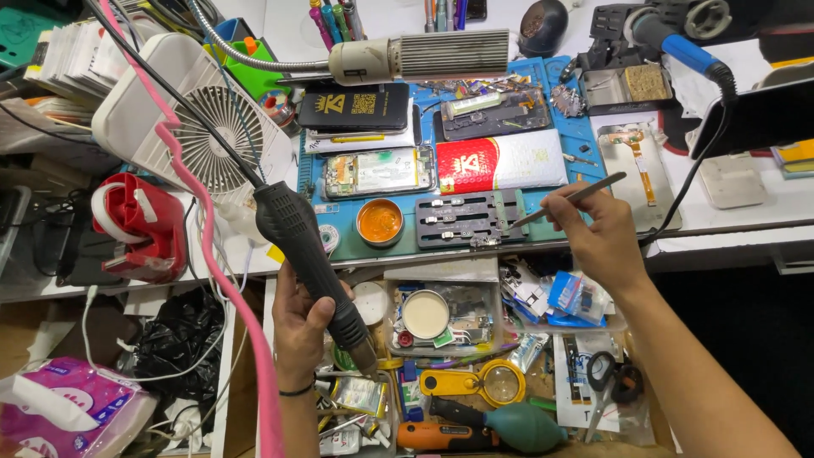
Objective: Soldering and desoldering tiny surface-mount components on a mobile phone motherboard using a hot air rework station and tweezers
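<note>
The left hand (301, 326) sits at about seven o'clock in the view, its fingers (325, 311) wrapped fully around the black handle of a hot-air tool (309, 259), which slants from ten o'clock down to four o'clock with its metal nozzle pointing down over an open drawer (441, 270) crowded with small parts. A black cable and a pink hose (216, 271) lead away from the tool's upper end. The right hand (598, 242) is at about three o'clock from the left one, its fingers pinched closed on a pair of slim metal tweezers (570, 200); the tweezers' tips point toward nine o'clock and reach the right end of a dark metal holding fixture (466, 219) lying on a blue work mat (585, 136). Whether the tips touch the fixture cannot be told. Just at nine o'clock of the fixture stands a small round tin of orange paste (379, 221). At twelve o'clock of the fixture lie a red and white padded pouch (500, 161) and, beside it, an opened phone (377, 171) with its insides showing. A white desk fan (191, 127) stands on the surface at ten o'clock, and a red tape dispenser (136, 225) sits near it at nine o'clock. In the drawer, a yellow magnifier (487, 382) lies just above a teal rubber air blower (521, 424).
</note>
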